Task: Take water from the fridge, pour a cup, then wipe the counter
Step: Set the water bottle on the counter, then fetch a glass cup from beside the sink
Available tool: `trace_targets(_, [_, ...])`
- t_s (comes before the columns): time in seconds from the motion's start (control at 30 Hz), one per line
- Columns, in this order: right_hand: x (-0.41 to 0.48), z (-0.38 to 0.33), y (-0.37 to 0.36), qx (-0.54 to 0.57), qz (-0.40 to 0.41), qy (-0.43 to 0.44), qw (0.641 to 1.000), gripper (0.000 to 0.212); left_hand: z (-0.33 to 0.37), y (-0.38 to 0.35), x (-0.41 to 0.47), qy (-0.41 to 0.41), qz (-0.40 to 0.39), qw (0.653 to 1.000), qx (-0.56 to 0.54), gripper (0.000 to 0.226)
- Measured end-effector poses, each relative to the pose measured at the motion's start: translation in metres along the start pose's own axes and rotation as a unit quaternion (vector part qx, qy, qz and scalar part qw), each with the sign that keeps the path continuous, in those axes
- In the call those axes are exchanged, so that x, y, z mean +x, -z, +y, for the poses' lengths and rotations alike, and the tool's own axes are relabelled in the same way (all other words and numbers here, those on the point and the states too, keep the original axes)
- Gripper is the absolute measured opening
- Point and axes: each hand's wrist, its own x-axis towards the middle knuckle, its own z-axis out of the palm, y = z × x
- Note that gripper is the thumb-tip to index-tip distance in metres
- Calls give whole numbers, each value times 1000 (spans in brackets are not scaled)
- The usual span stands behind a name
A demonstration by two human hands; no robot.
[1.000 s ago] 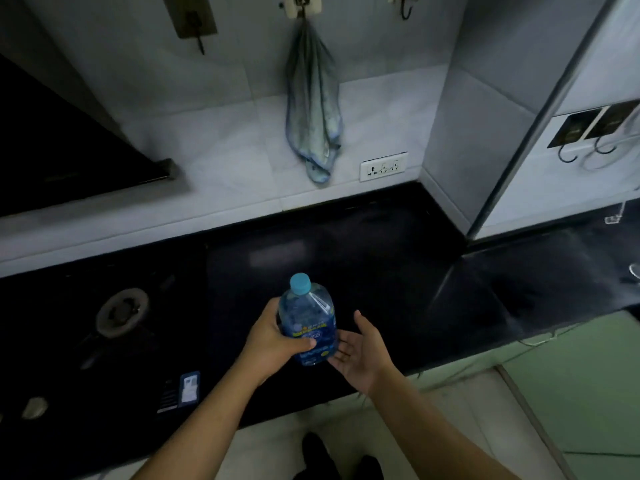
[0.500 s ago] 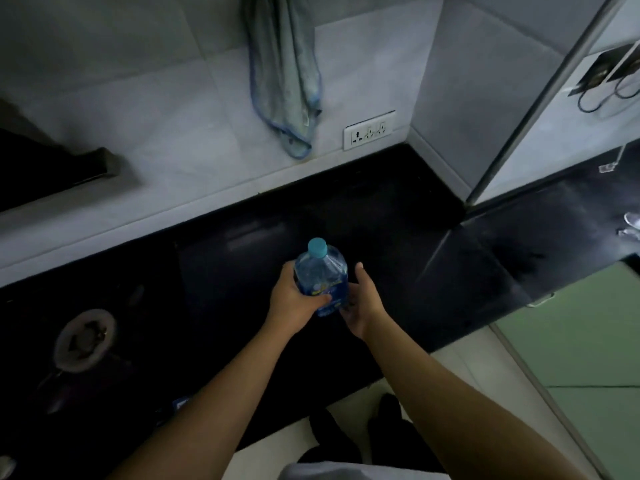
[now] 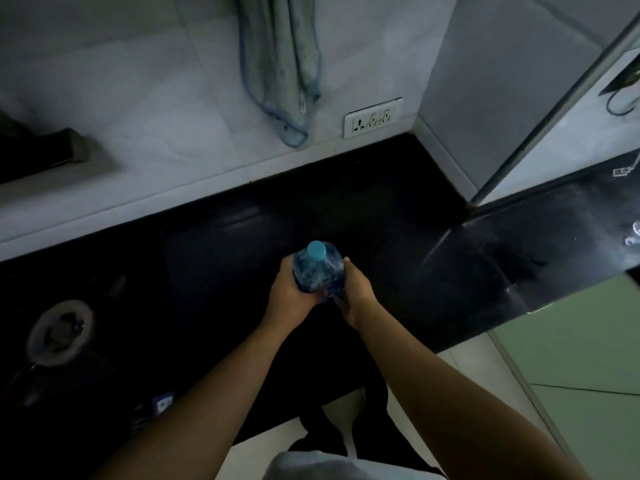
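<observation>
A clear plastic water bottle (image 3: 318,268) with a light blue cap stands upright over the black counter (image 3: 225,258), near its middle. My left hand (image 3: 289,294) wraps its left side and my right hand (image 3: 356,292) presses against its right side, so both hold it. The cap is on. A blue-edged cloth (image 3: 284,64) hangs on the tiled wall above the counter. A glass-like object (image 3: 634,233) shows only partly at the far right edge of the counter; I cannot tell what it is.
A gas burner (image 3: 60,332) is set in the counter at the left. A white socket (image 3: 372,117) sits low on the wall behind. A grey pillar (image 3: 485,81) juts out at the right, with green cabinet fronts (image 3: 571,341) below.
My right hand, open beside the bottle before, has closed onto its right side. The bottle has moved forward over the counter and my view has tilted down.
</observation>
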Motion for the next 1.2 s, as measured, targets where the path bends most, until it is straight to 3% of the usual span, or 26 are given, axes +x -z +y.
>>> trace_targets(0.13, [-4, -2, 2, -33, 15, -15, 999, 32, 6, 1, -5, -1, 3, 1000, 19, 76])
trace_targets(0.27, [-13, 0, 4, -116, 30, -15, 993, 38, 3, -2, -11, 35, -3, 998, 51, 46])
trace_targets(0.43, [-34, -6, 17, -257, 45, 30, 965, 40, -13, -7, -35, 114, -70, 978, 162, 65])
trace_targets(0.5, [-42, -4, 30, -420, 59, 104, 899, 37, -17, -11, -45, 114, -113, 964, 214, 64])
trace_targets(0.63, [-66, 6, 69, -712, 107, 215, 660, 39, 1, -24, -57, 31, -161, 928, 334, 52])
trace_targets(0.7, [-76, 8, 87, -760, 133, 209, 601, 45, 16, -32, -60, -34, -155, 913, 377, 45])
trace_targets(0.87, [-111, 0, 133, -768, 183, 188, 585, 46, 59, -63, -70, -129, -158, 883, 423, 40])
trace_targets(1.07, [-154, -29, 196, -703, 225, 204, 643, 34, 108, -118, -86, -217, -151, 850, 455, 39])
trace_targets(1.2, [-178, -46, 259, -672, 250, 231, 658, 29, 138, -172, -101, -242, -156, 832, 474, 39])
